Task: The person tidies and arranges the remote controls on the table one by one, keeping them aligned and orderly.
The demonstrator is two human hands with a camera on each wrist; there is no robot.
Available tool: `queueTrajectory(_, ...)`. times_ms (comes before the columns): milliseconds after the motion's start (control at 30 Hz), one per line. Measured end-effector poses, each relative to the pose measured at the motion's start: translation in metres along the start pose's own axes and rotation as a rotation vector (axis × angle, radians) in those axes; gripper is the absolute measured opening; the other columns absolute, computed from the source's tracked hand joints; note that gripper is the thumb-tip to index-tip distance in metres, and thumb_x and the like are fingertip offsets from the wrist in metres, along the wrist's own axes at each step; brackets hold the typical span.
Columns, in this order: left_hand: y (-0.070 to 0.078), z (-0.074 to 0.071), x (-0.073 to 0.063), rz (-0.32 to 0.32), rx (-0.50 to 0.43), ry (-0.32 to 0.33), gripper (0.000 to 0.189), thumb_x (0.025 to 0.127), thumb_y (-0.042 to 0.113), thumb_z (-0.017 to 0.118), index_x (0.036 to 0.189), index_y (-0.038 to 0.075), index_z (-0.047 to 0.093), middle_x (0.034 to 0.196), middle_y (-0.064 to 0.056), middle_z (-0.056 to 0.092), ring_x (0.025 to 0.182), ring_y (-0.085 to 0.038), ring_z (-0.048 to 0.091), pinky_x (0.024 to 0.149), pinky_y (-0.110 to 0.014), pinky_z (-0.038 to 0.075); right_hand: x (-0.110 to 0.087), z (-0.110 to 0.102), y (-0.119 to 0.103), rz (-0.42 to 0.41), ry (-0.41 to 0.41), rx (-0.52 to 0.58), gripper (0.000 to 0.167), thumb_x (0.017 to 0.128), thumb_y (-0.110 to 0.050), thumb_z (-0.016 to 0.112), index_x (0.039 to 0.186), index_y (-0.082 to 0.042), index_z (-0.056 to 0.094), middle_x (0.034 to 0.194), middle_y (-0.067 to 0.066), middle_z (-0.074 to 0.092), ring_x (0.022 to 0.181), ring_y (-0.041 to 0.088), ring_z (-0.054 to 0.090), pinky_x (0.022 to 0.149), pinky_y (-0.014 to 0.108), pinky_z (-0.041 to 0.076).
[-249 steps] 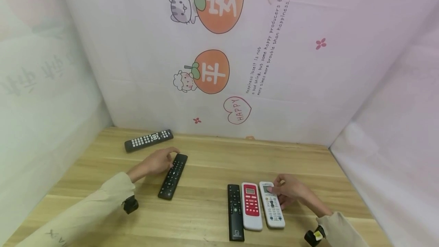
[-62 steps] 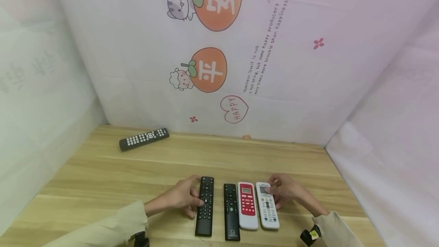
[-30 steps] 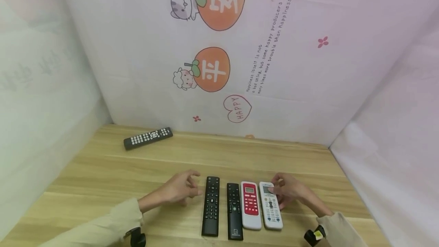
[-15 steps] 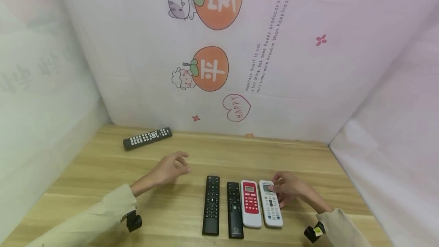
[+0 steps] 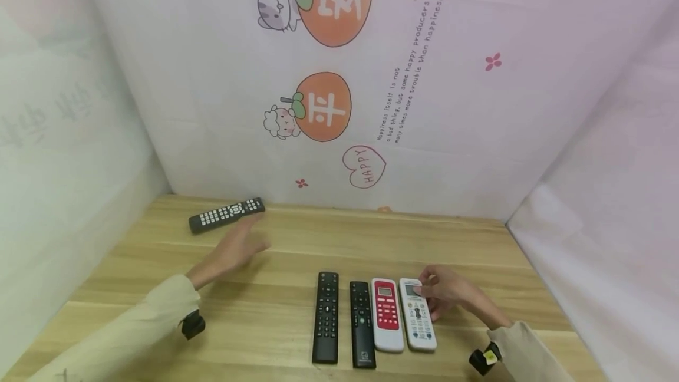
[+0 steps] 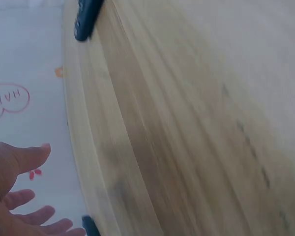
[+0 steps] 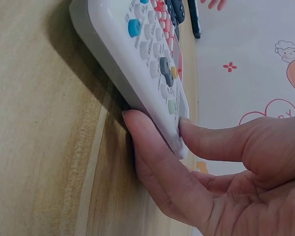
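Note:
My left hand (image 5: 230, 252), slightly blurred, reaches towards a black remote control with white buttons (image 5: 225, 216) lying aslant at the back left. In the left wrist view, the left hand's thumb and fingers (image 6: 34, 215) are spread and hold nothing. Whether a fingertip touches that remote cannot be told. My right hand (image 5: 451, 289) holds the upper right edge of a white remote control (image 5: 418, 317). The right wrist view has the thumb on its face and the other fingers along its side (image 7: 152, 147). Left of it lie a red-and-white remote (image 5: 388, 317) and two black remotes, one narrower (image 5: 363, 326), one wider (image 5: 326, 320).
A wooden tabletop (image 5: 254, 335) bears all the remotes, the right-hand ones side by side near the front. White printed cloth (image 5: 424, 181) rises behind the table, with cloth walls at left (image 5: 122, 152) and right (image 5: 578, 240).
The left hand had brought the wider black remote from the left to beside the narrower one. It has since let go and moved back and left. The right hand has stayed on the white remote.

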State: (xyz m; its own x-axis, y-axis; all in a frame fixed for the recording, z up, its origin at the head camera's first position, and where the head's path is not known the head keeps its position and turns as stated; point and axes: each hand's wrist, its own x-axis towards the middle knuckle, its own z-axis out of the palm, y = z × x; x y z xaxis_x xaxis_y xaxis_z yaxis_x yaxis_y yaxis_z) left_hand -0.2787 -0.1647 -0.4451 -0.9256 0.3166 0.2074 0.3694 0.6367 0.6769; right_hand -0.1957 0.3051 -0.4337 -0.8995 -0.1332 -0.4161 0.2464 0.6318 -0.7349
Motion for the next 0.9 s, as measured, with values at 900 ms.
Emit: queueTrajectory(900, -0.054, -0.044, 0.031, 0.069, 0.276, 0.166, 0.039, 0.102, 0.010, 0.065, 0.136, -0.008, 0.061, 0.141, -0.034, 0.057, 0.131, -0.053, 0.053, 0.113, -0.069, 0.044, 0.002, -0.001, 0.001, 0.015, 0.036, -0.002, 0.025, 0.099, -0.005, 0.070, 0.118, 0.006, 0.057, 0.096, 0.018, 0.067, 0.067, 0.026, 0.071, 0.058, 0.038, 0.068)
